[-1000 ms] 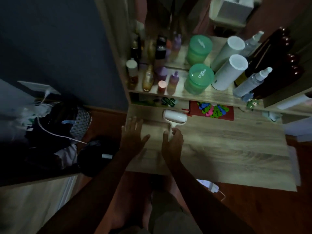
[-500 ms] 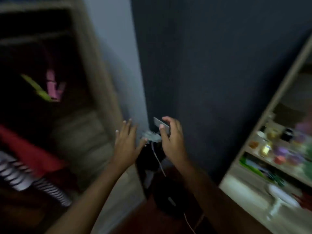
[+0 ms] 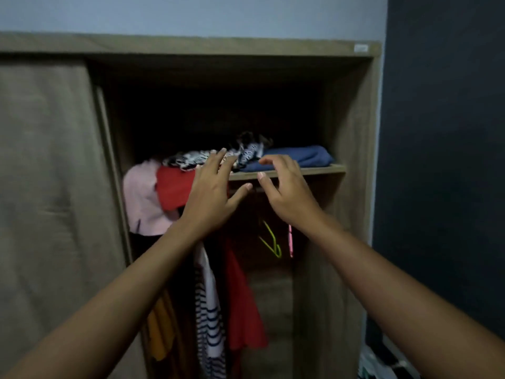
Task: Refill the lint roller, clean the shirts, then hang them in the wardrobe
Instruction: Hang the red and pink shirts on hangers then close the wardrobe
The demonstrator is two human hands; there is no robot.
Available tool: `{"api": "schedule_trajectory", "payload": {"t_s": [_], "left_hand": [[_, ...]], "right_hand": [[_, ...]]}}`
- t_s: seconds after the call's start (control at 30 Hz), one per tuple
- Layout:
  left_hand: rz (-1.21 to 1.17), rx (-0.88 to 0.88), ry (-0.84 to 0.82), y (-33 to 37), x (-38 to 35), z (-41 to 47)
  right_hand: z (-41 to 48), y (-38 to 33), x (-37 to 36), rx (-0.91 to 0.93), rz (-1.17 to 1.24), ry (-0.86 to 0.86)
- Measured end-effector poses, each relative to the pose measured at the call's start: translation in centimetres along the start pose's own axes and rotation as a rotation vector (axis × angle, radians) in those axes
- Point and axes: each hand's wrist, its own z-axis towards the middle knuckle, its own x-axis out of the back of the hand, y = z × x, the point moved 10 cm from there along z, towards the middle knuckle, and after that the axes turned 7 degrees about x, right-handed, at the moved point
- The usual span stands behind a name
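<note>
Fingers (image 3: 216,163) of the left hand (image 3: 210,195) are spread straight, those of the right hand (image 3: 289,192) loosely bent. Both hold nothing, and they are raised before the shelf (image 3: 314,170) of the open wardrobe (image 3: 352,132); I cannot tell whether they touch the cloth behind. On the shelf lie a folded blue garment (image 3: 300,157), a blurred patterned heap (image 3: 247,153), and a red piece (image 3: 175,190) and pink piece (image 3: 139,198) drooping off its left end. Below hang a striped shirt (image 3: 210,310), a red shirt (image 3: 243,296), a green hanger (image 3: 270,239) and a pink hanger (image 3: 290,242), their hooks lost in shadow.
</note>
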Motion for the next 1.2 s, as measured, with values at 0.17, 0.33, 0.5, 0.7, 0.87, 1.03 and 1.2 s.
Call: {"api": "schedule_trajectory", "payload": {"t_s": [0.17,0.33,0.5,0.7,0.87,1.03,1.2], "left_hand": [[0.074,0.108,-0.033,-4.8,1.2,4.7],[0.206,0.211,-0.175,-9.1,-0.5,8.3],[0.264,0.356,-0.317,-12.7,-3.1,9.9],[0.206,0.423,-0.367,-14.3,-4.9,10.4],[0.151,0.408,-0.367,-14.8,-4.8,11.4],[0.122,0.403,-0.377,-14.3,-4.6,12.5],[0.164,0.381,-0.368,-12.9,-5.1,13.7]], "right_hand": [[5.5,-0.6,-3.2,0.061,-0.090,-0.165],[9.9,2.1,-6.4,0.073,-0.266,-0.303],[12.8,5.5,-11.3,0.084,-0.376,-0.575],[15.4,8.3,-16.0,0.095,-0.322,-0.832],[16.5,8.0,-17.1,0.226,-0.298,-0.792],[18.2,9.2,-16.4,0.172,-0.193,-0.718],[20.3,8.6,-13.6,0.215,-0.161,-0.554]]}}
